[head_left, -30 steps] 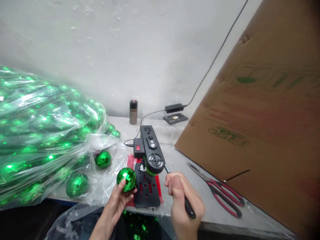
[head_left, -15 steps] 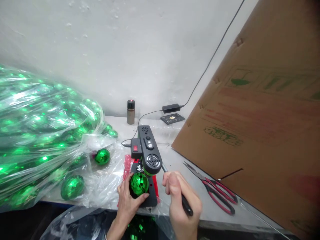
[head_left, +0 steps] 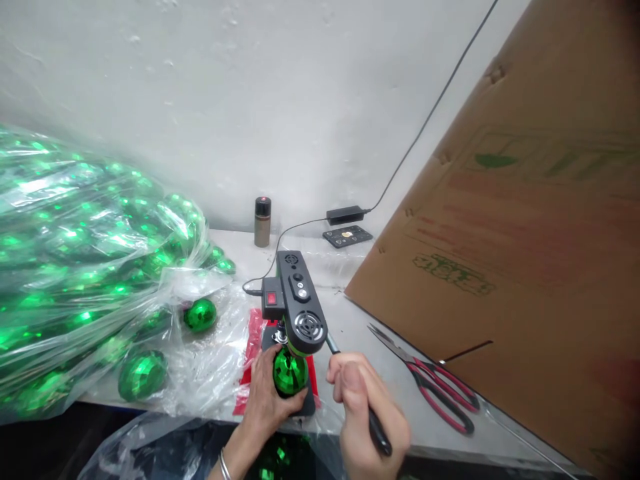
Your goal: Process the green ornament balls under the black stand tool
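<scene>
A shiny green faceted ball ornament [head_left: 291, 375] sits in my left hand [head_left: 267, 393], with thumb and fingers curved around its sides. It lies at the front of a small black bench machine [head_left: 303, 303], partly beneath its rounded head. My right hand [head_left: 367, 413] is wrapped around the black-gripped lever [head_left: 379, 433], whose metal rod runs up to the machine's head. The machine has a red switch [head_left: 271, 298] on its side and stands over red plastic film [head_left: 254, 340]. The ball's underside is hidden by my fingers.
At left lies a large clear plastic bag [head_left: 100, 247] of green balls, with loose balls [head_left: 200, 315] before it. Red-and-black scissors [head_left: 443, 393] lie right, beside a big cardboard box [head_left: 525, 233]. A bottle [head_left: 263, 223], power adapter [head_left: 345, 214] and phone-like slab [head_left: 347, 236] stand behind.
My left hand has shifted the ball slightly right, further in beneath the machine's head. My right hand keeps its hold on the lever, sitting slightly lower and to the right.
</scene>
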Demonstrator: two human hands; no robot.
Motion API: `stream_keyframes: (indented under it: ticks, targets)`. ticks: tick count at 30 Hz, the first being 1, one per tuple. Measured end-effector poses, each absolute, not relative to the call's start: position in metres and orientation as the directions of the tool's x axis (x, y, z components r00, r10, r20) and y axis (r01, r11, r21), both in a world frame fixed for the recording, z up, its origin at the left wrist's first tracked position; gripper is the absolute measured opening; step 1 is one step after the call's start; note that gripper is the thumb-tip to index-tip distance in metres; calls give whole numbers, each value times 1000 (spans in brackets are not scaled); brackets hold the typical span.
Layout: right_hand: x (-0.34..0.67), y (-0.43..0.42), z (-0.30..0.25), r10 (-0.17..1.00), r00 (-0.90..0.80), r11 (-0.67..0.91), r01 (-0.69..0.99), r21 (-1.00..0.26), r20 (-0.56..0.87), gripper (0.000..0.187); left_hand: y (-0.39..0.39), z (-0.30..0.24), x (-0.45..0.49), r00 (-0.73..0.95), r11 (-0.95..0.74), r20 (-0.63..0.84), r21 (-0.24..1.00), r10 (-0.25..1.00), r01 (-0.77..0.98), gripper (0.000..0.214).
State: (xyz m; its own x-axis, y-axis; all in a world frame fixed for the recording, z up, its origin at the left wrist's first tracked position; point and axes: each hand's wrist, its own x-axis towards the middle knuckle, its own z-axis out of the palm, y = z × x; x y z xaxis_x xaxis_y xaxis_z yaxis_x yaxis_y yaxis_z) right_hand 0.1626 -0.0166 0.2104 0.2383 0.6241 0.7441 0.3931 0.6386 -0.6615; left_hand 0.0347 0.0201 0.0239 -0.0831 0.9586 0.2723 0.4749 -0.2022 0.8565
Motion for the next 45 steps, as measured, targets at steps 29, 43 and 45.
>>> stream_keyframes:
  ticks: [29, 43, 45]
  targets:
    - [147, -9, 158, 464, 460, 662, 387, -641, 757, 44, 19, 16, 41, -90, -260, 356, 812, 930, 522, 76]
    - [154, -7, 150, 492, 387, 670, 404, -623, 780, 42, 24, 17, 37, -116, -243, 352, 814, 929, 528, 72]
    - [153, -6, 149, 478, 398, 674, 405, -618, 783, 43, 26, 16, 34, -91, -249, 347, 810, 933, 532, 72]
